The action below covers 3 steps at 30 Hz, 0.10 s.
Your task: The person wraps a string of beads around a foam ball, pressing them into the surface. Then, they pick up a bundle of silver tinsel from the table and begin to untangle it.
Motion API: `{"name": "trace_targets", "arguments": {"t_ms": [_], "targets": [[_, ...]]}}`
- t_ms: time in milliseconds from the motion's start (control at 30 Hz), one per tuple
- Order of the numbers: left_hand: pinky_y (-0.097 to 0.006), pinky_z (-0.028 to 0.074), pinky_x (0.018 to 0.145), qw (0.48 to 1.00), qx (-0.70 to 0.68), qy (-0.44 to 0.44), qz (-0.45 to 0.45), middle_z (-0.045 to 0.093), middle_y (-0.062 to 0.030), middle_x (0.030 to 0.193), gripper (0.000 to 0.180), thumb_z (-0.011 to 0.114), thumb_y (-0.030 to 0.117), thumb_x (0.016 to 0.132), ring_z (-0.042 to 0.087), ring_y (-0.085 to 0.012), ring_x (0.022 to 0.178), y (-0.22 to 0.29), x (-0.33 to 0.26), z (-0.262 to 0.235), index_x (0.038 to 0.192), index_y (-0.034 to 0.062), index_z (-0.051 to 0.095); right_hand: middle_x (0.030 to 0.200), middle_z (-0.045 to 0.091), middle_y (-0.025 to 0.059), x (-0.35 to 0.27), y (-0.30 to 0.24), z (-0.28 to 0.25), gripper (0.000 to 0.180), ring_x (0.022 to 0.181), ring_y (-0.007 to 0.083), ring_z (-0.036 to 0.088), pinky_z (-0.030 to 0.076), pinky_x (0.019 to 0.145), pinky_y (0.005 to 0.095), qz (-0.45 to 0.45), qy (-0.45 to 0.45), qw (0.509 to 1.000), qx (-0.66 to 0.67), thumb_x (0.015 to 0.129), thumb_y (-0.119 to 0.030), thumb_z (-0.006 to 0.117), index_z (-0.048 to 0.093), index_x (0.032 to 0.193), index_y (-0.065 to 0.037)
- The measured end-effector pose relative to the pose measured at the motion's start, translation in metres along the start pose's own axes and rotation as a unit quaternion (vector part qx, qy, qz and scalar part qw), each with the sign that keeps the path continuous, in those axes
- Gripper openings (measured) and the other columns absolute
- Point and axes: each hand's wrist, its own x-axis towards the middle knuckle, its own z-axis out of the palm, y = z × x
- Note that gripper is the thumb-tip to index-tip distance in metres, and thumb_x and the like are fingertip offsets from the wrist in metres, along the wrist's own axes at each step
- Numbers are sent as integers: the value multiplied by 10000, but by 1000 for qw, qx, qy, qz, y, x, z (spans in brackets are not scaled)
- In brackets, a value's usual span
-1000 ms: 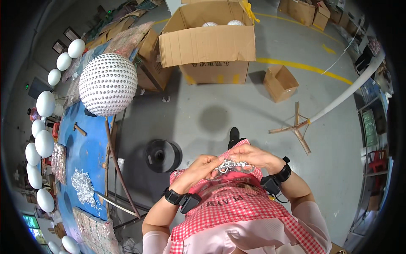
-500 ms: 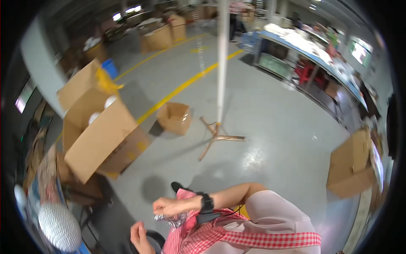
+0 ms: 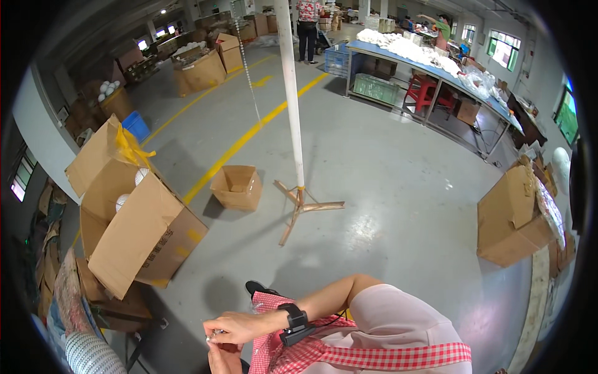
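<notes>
My right hand (image 3: 233, 325), a black band on its wrist, reaches in over my lap with its fingers closed in a pinch. Just below it my left hand (image 3: 224, 358) comes up from the lower edge, its fingers pressed against those of the right. A tiny light or shiny bit shows at the fingertips, too small to name. A red-and-white checked apron (image 3: 280, 358) covers my lap. To the left of the hands lies a rounded silvery-white thing (image 3: 93, 355) with wound, ridged rows, cut off by the picture's edge.
A large open carton (image 3: 134, 230) with white balls stands at the left. Beyond my lap are a small open box (image 3: 238, 190) and a white pole (image 3: 291, 93) on a three-legged foot. Another carton (image 3: 514, 218) stands right; a blue-topped table (image 3: 436, 65) is farther back.
My hands were apart, with crumpled silvery material under the right; now they meet at the fingertips. The view has shifted, and less of the silvery-white rounded thing shows.
</notes>
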Motion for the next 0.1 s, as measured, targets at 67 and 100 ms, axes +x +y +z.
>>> {"name": "trace_targets", "arguments": {"t_ms": [67, 100], "targets": [[-420, 307, 1088, 1000, -16, 1, -13, 428, -98, 1395, 674, 452, 531, 948, 404, -244, 1284, 2, -4, -2, 1410, 50, 352, 825, 628, 167, 4, 3, 5, 195, 721, 311, 617, 477, 648, 425, 10, -36, 999, 15, 884, -200, 570, 531, 923, -13], [-420, 307, 1088, 1000, -18, 14, -9, 428, -98, 1395, 674, 452, 531, 948, 404, -244, 1284, 2, -8, -4, 1410, 50, 352, 844, 645, 158, 8, 12, 8, 209, 728, 281, 643, 512, 661, 412, -80, -21, 996, -19, 914, -213, 560, 533, 983, -17]]}}
